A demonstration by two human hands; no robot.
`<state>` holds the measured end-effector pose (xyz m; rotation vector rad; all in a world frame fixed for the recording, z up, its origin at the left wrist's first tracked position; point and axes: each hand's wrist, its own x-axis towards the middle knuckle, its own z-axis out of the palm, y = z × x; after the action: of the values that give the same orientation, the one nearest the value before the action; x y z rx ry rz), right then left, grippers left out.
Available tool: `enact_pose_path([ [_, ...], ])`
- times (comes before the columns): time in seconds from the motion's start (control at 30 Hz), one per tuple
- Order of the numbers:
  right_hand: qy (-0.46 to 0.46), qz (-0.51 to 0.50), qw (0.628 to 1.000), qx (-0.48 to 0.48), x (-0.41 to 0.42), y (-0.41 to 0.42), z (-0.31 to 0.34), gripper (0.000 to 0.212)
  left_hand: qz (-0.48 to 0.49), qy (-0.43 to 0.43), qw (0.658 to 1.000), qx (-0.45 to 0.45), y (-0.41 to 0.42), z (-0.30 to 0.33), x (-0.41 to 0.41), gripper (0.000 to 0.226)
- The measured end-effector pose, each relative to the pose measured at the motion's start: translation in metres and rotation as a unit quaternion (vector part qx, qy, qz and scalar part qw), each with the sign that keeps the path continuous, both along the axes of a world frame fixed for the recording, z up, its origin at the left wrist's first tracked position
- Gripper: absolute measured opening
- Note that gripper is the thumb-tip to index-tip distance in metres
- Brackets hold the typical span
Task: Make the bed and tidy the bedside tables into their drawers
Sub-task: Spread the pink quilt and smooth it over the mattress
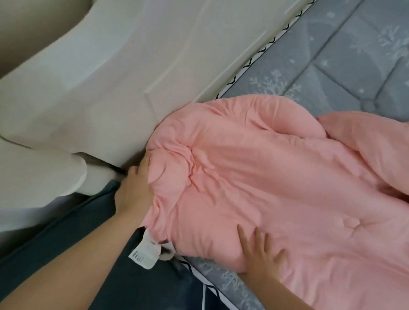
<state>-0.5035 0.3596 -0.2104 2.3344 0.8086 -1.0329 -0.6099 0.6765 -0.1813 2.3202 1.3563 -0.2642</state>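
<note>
**Pink quilt bunched at the head of the bed, both hands on it**

Pink quilt [281,184] heaped across the near-right part of the scene, on top of a grey mattress [365,59] printed with pale branch-like motifs and stitched into squares. Puffy, creased, gathered into a rounded lump at its left end — that end pushed up against the cream headboard [112,75], which runs diagonally from the near left to the far right. Bare mattress showing beyond the quilt, far right, and again in a thin strip at the near edge, trimmed with a white border carrying a dark zigzag.

Left hand [135,188] at the left end of the quilt, close to the gap between headboard and mattress; fingers curled around the bunched fabric, partly buried in it, gripping it. Right hand [260,253] flat on the near edge of the quilt, fingers spread and straight, pressing down — nothing grasped. Both forearms bare, reaching in from the near side.

White care label [144,253] hanging from the quilt's near-left corner, between the two arms, with dark print too small to read. Dark blue-grey fabric [76,238] below and left of the label, under the left forearm; cannot tell what it belongs to.
</note>
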Motion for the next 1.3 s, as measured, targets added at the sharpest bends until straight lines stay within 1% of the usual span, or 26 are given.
enact_pose_path([
  [0.03,-0.024,0.015,1.0,0.014,0.004,0.0,-0.005,0.112,-0.015,0.001,1.0,0.017,0.008,-0.004,0.0,0.078],
  [0.07,-0.026,0.011,0.999,0.037,0.01,0.001,-0.01,0.098,-0.032,0.005,0.999,0.034,0.014,-0.009,-0.001,0.078],
  [0.13,-0.014,-0.035,0.996,0.085,0.02,0.001,-0.016,0.067,-0.071,-0.004,0.995,0.063,0.022,-0.012,0.0,0.078],
  [0.17,-0.01,-0.078,0.992,0.102,0.018,0.001,-0.017,0.058,-0.085,-0.012,0.993,0.076,0.025,-0.012,0.003,0.079],
  [0.23,0.031,-0.165,0.979,0.117,-0.01,0.0,-0.013,0.053,-0.099,-0.027,0.991,0.085,0.026,-0.012,0.011,0.08],
  [0.33,0.109,-0.258,0.95,0.139,-0.071,-0.015,-0.011,0.053,-0.097,-0.039,0.991,0.079,0.022,-0.011,0.022,0.077],
  [0.37,0.125,-0.298,0.935,0.15,-0.083,-0.019,-0.01,0.053,-0.105,-0.026,0.989,0.097,0.02,-0.011,0.025,0.073],
  [0.4,0.11,-0.319,0.926,0.168,-0.089,-0.023,-0.013,0.052,-0.134,-0.008,0.981,0.137,0.016,-0.009,0.027,0.069],
  [0.47,0.04,-0.284,0.929,0.232,-0.085,-0.025,-0.024,0.053,-0.248,0.015,0.944,0.219,0.004,-0.011,0.028,0.065],
  [0.5,0.023,-0.274,0.931,0.238,-0.083,-0.024,-0.029,0.054,-0.315,0.013,0.918,0.241,-0.005,-0.017,0.026,0.065],
  [0.53,0.023,-0.261,0.936,0.234,-0.078,-0.018,-0.028,0.057,-0.376,0.018,0.895,0.24,-0.015,-0.024,0.022,0.064],
  [0.57,0.03,-0.239,0.944,0.223,-0.075,-0.015,-0.03,0.06,-0.413,0.042,0.886,0.207,-0.025,-0.031,0.015,0.065],
  [0.6,0.043,-0.217,0.953,0.208,-0.073,-0.012,-0.029,0.066,-0.412,0.089,0.896,0.141,-0.033,-0.038,0.006,0.07],
  [0.63,0.053,-0.193,0.963,0.181,-0.07,-0.012,-0.027,0.073,-0.38,0.153,0.91,0.068,-0.039,-0.045,-0.004,0.075],
  [0.67,0.064,-0.187,0.968,0.157,-0.069,-0.014,-0.025,0.078,-0.342,0.214,0.915,0.011,-0.043,-0.05,-0.011,0.079],
  [0.73,0.097,-0.221,0.96,0.138,-0.067,-0.02,-0.02,0.082,-0.313,0.27,0.91,-0.027,-0.048,-0.05,-0.011,0.081],
  [0.77,0.115,-0.23,0.958,0.128,-0.065,-0.024,-0.019,0.085,-0.304,0.279,0.91,-0.043,-0.05,-0.045,-0.004,0.08],
  [0.83,0.151,-0.21,0.96,0.109,-0.059,-0.029,-0.006,0.091,-0.279,0.265,0.918,-0.095,-0.052,-0.028,0.014,0.07],
  [0.87,0.177,-0.205,0.955,0.121,-0.054,-0.03,-0.002,0.091,-0.273,0.256,0.919,-0.129,-0.052,-0.023,0.021,0.064],
  [0.93,0.221,-0.234,0.93,0.18,-0.045,-0.035,0.018,0.081,-0.273,0.235,0.914,-0.185,-0.057,-0.007,0.033,0.057],
  [0.97,0.222,-0.264,0.915,0.206,-0.039,-0.037,0.03,0.074,-0.267,0.222,0.916,-0.2,-0.061,0.001,0.038,0.056],
  [1.03,0.177,-0.33,0.898,0.231,-0.024,-0.045,0.057,0.065,-0.28,0.199,0.918,-0.197,-0.073,0.021,0.05,0.053],
  [1.1,0.125,-0.366,0.892,0.235,-0.009,-0.056,0.081,0.06,-0.313,0.215,0.907,-0.18,-0.09,0.042,0.064,0.05],
  [1.17,0.086,-0.401,0.88,0.242,0.004,-0.07,0.103,0.056,-0.341,0.239,0.895,-0.16,-0.111,0.066,0.08,0.049],
  [1.2,0.072,-0.422,0.869,0.247,0.008,-0.081,0.114,0.055,-0.356,0.237,0.891,-0.15,-0.123,0.077,0.089,0.048],
  [1.3,0.035,-0.452,0.854,0.254,0.019,-0.11,0.142,0.055,-0.387,0.199,0.886,-0.158,-0.148,0.099,0.107,0.053],
])
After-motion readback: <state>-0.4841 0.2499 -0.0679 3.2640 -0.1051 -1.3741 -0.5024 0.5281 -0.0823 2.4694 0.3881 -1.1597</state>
